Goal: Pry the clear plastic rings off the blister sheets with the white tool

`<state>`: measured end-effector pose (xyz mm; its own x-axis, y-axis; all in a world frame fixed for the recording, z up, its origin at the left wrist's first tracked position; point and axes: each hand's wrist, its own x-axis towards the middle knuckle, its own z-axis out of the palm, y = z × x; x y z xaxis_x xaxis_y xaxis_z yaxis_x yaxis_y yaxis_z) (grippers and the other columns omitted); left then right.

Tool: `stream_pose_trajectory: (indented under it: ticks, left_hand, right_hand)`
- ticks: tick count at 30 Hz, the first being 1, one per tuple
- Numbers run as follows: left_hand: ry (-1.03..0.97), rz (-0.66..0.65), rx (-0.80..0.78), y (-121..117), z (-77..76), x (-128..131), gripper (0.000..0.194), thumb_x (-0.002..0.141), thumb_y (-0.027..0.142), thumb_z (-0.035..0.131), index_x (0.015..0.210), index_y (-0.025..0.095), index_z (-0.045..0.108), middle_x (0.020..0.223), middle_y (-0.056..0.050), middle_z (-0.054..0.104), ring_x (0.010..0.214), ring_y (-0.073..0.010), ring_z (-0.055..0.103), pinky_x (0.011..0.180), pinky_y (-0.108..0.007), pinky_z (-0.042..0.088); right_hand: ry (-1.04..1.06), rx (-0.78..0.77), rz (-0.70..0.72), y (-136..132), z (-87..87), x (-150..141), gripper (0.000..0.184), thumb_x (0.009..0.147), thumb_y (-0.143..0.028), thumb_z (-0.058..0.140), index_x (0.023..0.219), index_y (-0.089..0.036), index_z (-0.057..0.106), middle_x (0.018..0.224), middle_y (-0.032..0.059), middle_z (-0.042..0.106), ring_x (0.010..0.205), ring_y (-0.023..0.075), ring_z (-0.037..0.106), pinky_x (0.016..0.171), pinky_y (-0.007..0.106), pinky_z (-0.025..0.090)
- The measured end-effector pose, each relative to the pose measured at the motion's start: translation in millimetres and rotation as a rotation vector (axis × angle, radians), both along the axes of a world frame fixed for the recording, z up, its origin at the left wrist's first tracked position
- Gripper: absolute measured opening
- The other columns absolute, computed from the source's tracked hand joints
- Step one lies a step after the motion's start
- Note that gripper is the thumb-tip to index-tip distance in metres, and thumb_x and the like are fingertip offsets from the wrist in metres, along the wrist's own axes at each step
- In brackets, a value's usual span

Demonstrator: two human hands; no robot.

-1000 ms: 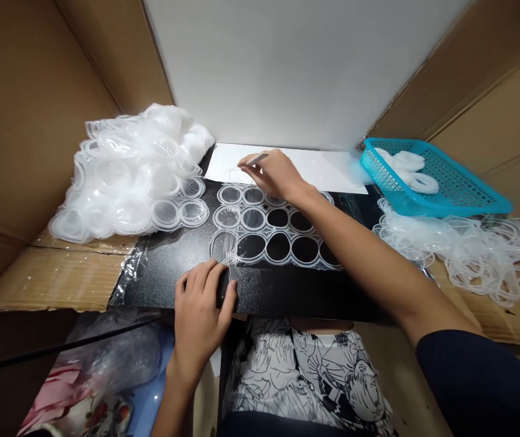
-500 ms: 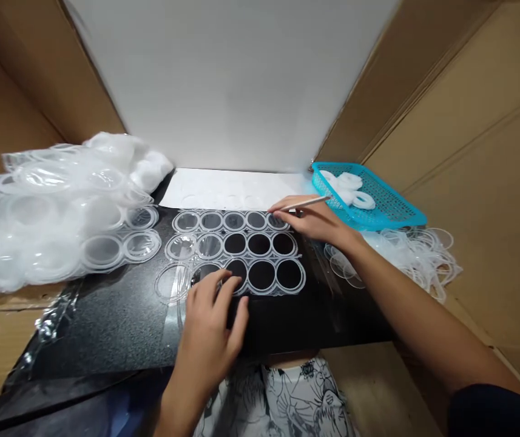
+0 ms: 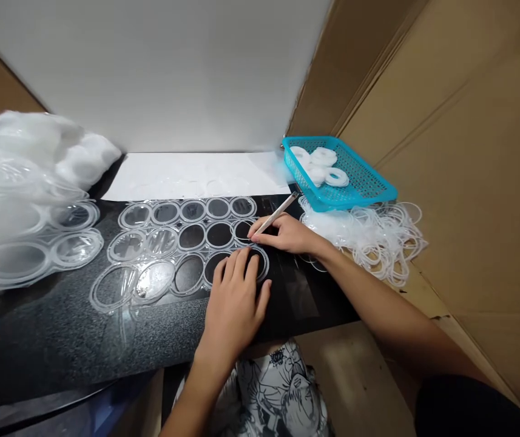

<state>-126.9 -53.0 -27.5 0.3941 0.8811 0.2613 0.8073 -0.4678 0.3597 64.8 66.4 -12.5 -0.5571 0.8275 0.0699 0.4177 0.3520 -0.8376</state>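
A clear plastic sheet of joined round rings (image 3: pixel 190 237), in three rows, lies flat on the dark speckled tabletop (image 3: pixel 159 340). My left hand (image 3: pixel 236 285) rests with spread fingers on the lower right rings, covering part of them. My right hand (image 3: pixel 282 232) is closed on a slim white pen-shaped tool (image 3: pixel 278 212), which slants up and to the right. Its lower end is at the right end of the middle row, where a thin loose-looking loop shows by the fingertips. The tool's working tip is too small to make out.
A heap of similar ring sheets (image 3: pixel 23 206) stands at the left. Behind lies white paper (image 3: pixel 187 170). At the back right, a blue basket (image 3: pixel 369 197) holds several white rings (image 3: pixel 336 177), with a tangle of thin plastic loops (image 3: pixel 378 243) before it. Cardboard walls (image 3: pixel 460 152) rise at the right.
My view has turned right. My right hand has moved with the tool from the back row's right end to the middle row's. My left hand has slid right along the front row.
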Motion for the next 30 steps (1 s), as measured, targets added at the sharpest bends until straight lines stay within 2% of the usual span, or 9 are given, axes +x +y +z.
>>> stream_pose_trajectory:
  ticks: [8,13,17,20,22,25,28,30]
  left_hand:
    - [0.049,0.005,-0.041,3,3.7,4,0.039,0.104,0.033,0.05,0.138,0.014,0.054,0.151,-0.017,0.056,0.138,-0.035,0.049,0.113,-0.055,0.04]
    - [0.032,0.027,-0.044,5,3.7,7,0.041,0.103,0.035,0.052,0.139,0.017,0.052,0.153,-0.017,0.054,0.136,-0.0342,0.051,0.112,-0.057,0.039]
    - [0.038,0.034,-0.048,6,3.2,7,0.041,0.103,0.036,0.052,0.139,0.016,0.052,0.152,-0.018,0.055,0.137,-0.0342,0.051,0.112,-0.057,0.039]
    - [0.059,0.025,-0.04,4,2.7,6,0.042,0.104,0.037,0.05,0.138,0.014,0.053,0.151,-0.019,0.056,0.137,-0.0345,0.051,0.113,-0.057,0.038]
    - [0.064,0.023,-0.032,3,2.5,6,0.042,0.105,0.038,0.049,0.139,0.013,0.053,0.151,-0.019,0.056,0.138,-0.0345,0.051,0.114,-0.057,0.037]
    - [0.056,0.014,-0.023,0,2.2,4,0.041,0.105,0.036,0.048,0.14,0.015,0.053,0.151,-0.017,0.056,0.137,-0.0339,0.051,0.115,-0.055,0.038]
    - [0.036,0.0,-0.026,-2,2.0,3,0.041,0.105,0.035,0.048,0.141,0.015,0.052,0.151,-0.016,0.056,0.139,-0.0337,0.05,0.116,-0.054,0.038]
    - [0.025,-0.005,-0.034,-3,2.0,2,0.041,0.105,0.034,0.049,0.142,0.015,0.052,0.151,-0.016,0.056,0.139,-0.0336,0.05,0.117,-0.055,0.037]
  right_hand:
    - [-0.046,0.143,0.04,-6,1.6,1,0.014,0.096,-0.027,0.066,0.098,-0.021,0.079,0.102,0.0035,0.08,0.097,0.0196,0.073,0.094,0.037,0.055]
    - [-0.117,0.353,0.12,-15,-1.2,-1,0.021,0.102,-0.024,0.057,0.105,-0.021,0.078,0.106,0.0059,0.079,0.102,0.0203,0.071,0.097,0.039,0.054]
    - [-0.21,0.517,0.136,-18,-9.9,0,0.025,0.104,-0.02,0.054,0.114,-0.02,0.077,0.119,0.0107,0.078,0.108,0.0242,0.071,0.098,0.046,0.054]
    - [-0.272,0.554,0.079,-12,-12.8,-1,0.028,0.101,-0.016,0.055,0.12,-0.019,0.076,0.129,0.0135,0.075,0.114,0.0276,0.07,0.099,0.05,0.055]
    - [-0.201,0.522,0.024,-7,-9.3,-2,0.027,0.102,-0.018,0.056,0.119,-0.019,0.077,0.129,0.0123,0.075,0.116,0.0265,0.07,0.102,0.048,0.054]
    - [-0.074,0.354,-0.03,-5,1.3,-3,0.023,0.101,-0.025,0.06,0.114,-0.021,0.079,0.124,0.0092,0.077,0.113,0.0222,0.071,0.1,0.041,0.056]
    - [-0.062,0.133,0.005,-9,8.6,0,0.021,0.099,-0.026,0.064,0.112,-0.024,0.08,0.116,0.0051,0.079,0.108,0.0197,0.073,0.097,0.037,0.056]
    - [-0.051,0.052,0.02,-12,8.5,2,0.02,0.098,-0.026,0.065,0.11,-0.024,0.08,0.113,0.0041,0.08,0.107,0.0191,0.073,0.098,0.036,0.056]
